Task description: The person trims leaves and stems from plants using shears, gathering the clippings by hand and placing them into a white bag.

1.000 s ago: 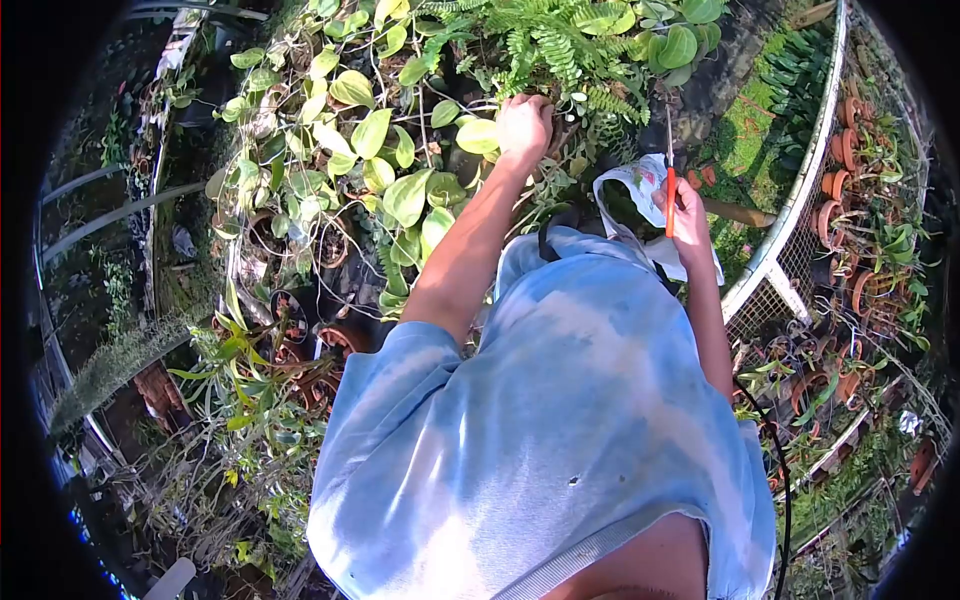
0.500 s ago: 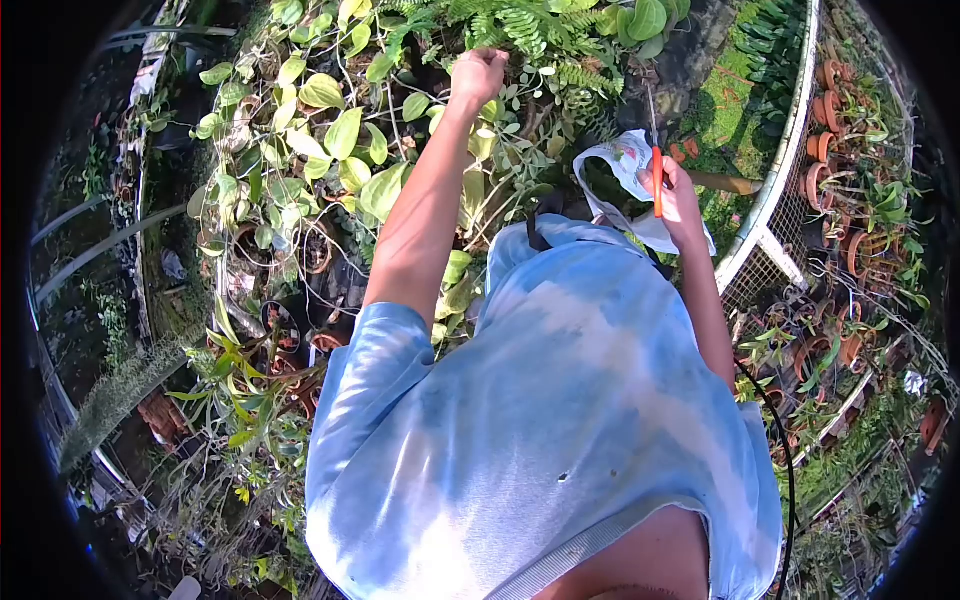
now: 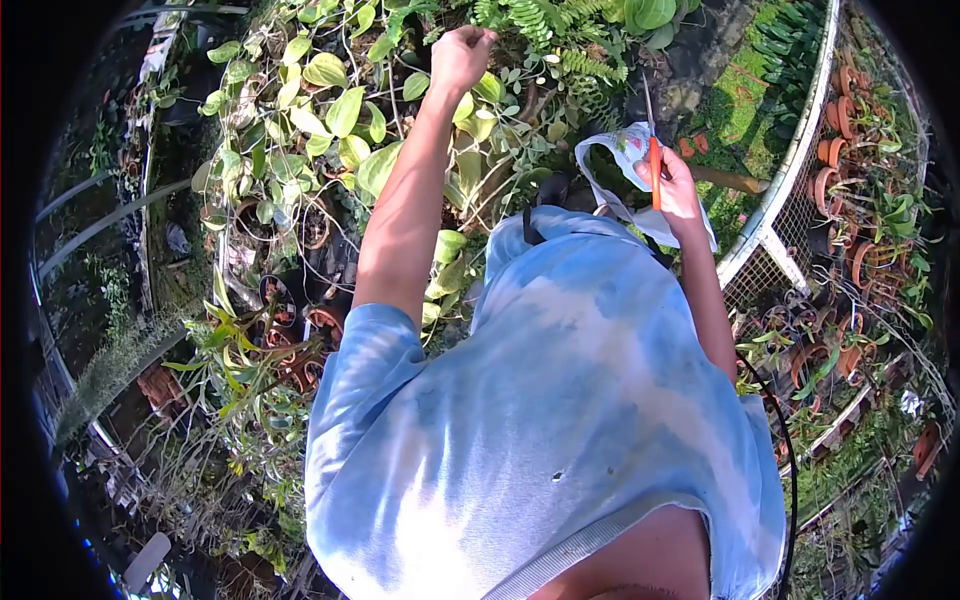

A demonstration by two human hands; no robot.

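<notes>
My left hand point(image 3: 461, 60) reaches out over the leafy plants, fingers pinched together beside the fern fronds point(image 3: 532, 22). Whatever sits between those fingertips is too small or hidden to make out. Broad yellow-green leaves point(image 3: 345, 112) trail on vines to the left of that forearm. In my right hand point(image 3: 681, 192) is an orange-handled tool point(image 3: 655, 170), held upright, its long thin metal blade pointing away from me. Against the same hand hangs a white plastic bag point(image 3: 612, 150) with coloured print, its mouth gaping toward the plants.
A curved pale frame with wire mesh point(image 3: 752, 285) runs along the right. Beyond it stand several terracotta pots point(image 3: 826, 185) with plants. Green moss point(image 3: 728, 125) covers the ground ahead of my right hand. A black cable point(image 3: 783, 430) hangs by my right side.
My left hand has shifted a little to the left over the leaves, still pinched. My right hand keeps hold of the tool and bag; the whole view has tilted slightly.
</notes>
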